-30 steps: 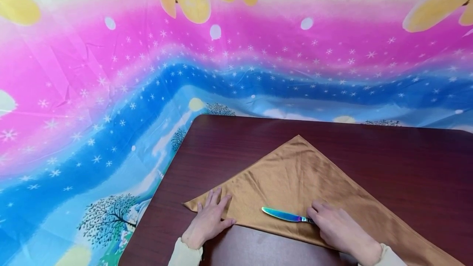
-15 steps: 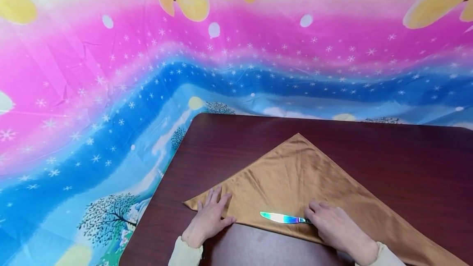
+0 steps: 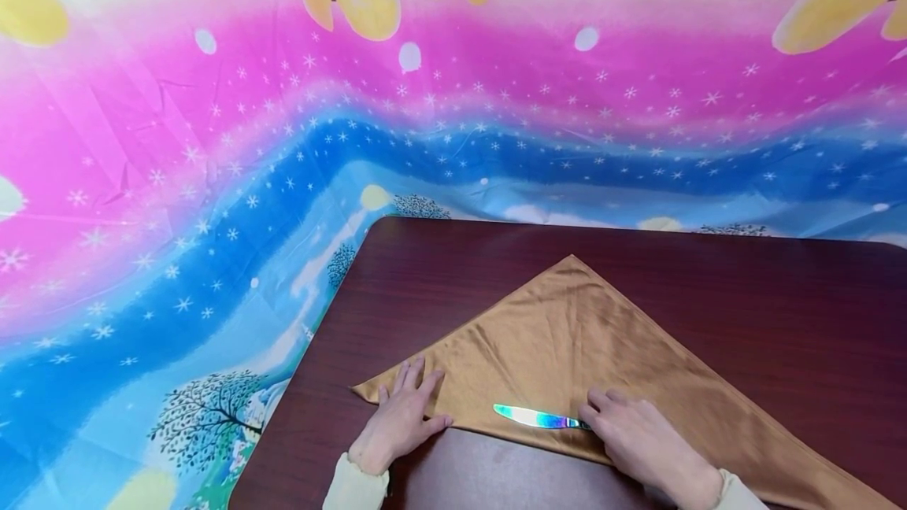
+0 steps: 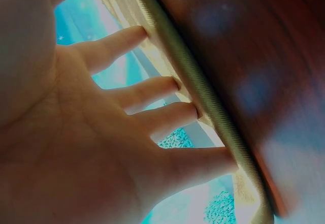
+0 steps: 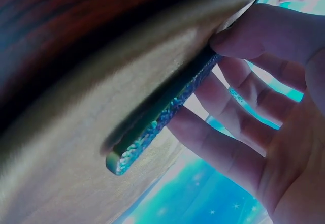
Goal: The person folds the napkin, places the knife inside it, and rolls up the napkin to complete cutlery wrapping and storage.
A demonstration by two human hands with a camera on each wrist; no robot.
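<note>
A shiny golden-brown cloth [image 3: 524, 337], folded to a triangle, lies with its point toward the far side. On it, near the folded front edge, is a rainbow-coloured table knife [image 3: 534, 417], blade toward the left. My right hand [image 3: 648, 443] pinches its handle between thumb and fingers; the right wrist view shows the textured handle [image 5: 152, 125] jutting past the fingers, close over the cloth. My left hand [image 3: 400, 419] rests with spread fingers on the cloth's left corner. In the left wrist view the fingertips [image 4: 223, 158] press along the cloth's edge [image 4: 203, 87].
A dark red-brown wooden table [image 3: 794, 313] lies under the cloth, with a rounded far left corner. Behind and left of it hangs a printed backdrop sheet [image 3: 496, 124] in pink and blue with snowflakes and trees.
My right hand has shifted slightly left, taking the knife along the cloth with it. The blade's glare has brightened. My left hand and the cloth have stayed put.
</note>
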